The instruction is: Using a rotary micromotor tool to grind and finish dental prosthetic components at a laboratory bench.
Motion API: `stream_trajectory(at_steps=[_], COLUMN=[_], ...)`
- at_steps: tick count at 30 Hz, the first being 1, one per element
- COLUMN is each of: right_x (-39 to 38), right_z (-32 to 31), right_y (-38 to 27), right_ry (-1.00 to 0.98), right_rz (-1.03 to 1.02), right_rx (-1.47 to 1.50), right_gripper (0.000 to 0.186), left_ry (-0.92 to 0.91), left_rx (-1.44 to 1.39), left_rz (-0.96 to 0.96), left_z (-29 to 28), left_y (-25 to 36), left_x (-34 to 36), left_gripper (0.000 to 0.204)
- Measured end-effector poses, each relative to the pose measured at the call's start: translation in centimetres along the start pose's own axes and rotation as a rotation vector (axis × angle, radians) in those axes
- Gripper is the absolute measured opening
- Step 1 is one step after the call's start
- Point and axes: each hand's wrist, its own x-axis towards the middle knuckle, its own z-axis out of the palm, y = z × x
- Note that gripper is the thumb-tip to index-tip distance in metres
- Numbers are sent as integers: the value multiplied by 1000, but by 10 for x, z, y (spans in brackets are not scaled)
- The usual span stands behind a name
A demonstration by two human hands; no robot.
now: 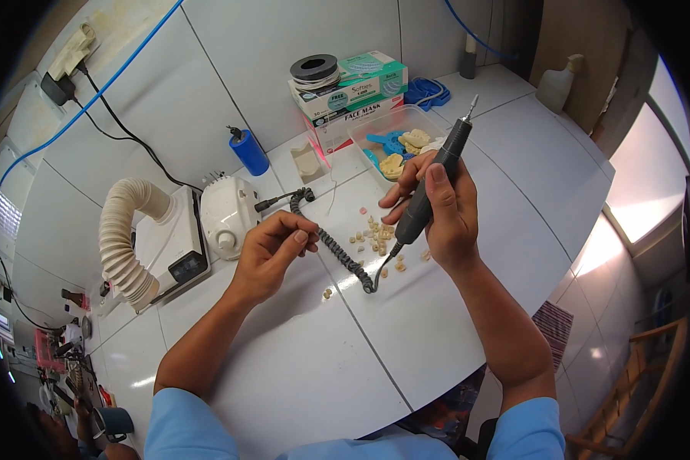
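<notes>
Several right fingers (441,188) round black handpiece (415,218); left fingers (292,245) loosely curled

Cord (336,247) right of control unit (226,218), before tub (395,119)

**Strong light pours in right of the white table (314,368)**

From where I stand, the table is well lit, its shadows soft and faint. To its right, a panel (652,153) and a patch of floor (599,244) glare almost white. A pale streak gleams at its near left. Beyond that end, a pink basket (47,349) looks dim and indistinct. Straight lines bow toward a black rim.
</notes>
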Motion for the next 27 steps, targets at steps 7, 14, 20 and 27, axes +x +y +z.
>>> stream_trajectory(at_steps=[7,14,20,27], right_x=[-22,-5,-11,-15], right_z=[31,70,50,45], right_y=[-7,-1,-29,-29], right_ry=[-323,-505,-739,-815], right_rz=[477,887,690,571], right_rx=[-78,-358,-697,-980], right_gripper=[60,40,27,33], left_ry=[143,153,62,73], left_rx=[19,-166,-1,-8], left_rz=[-208,-341,-291,-285], left_z=[-21,-17,-18,-16], left_y=[-16,-7,-12,-16], left_x=[-35,-43,-43,-45], left_gripper=[18,17,13,13])
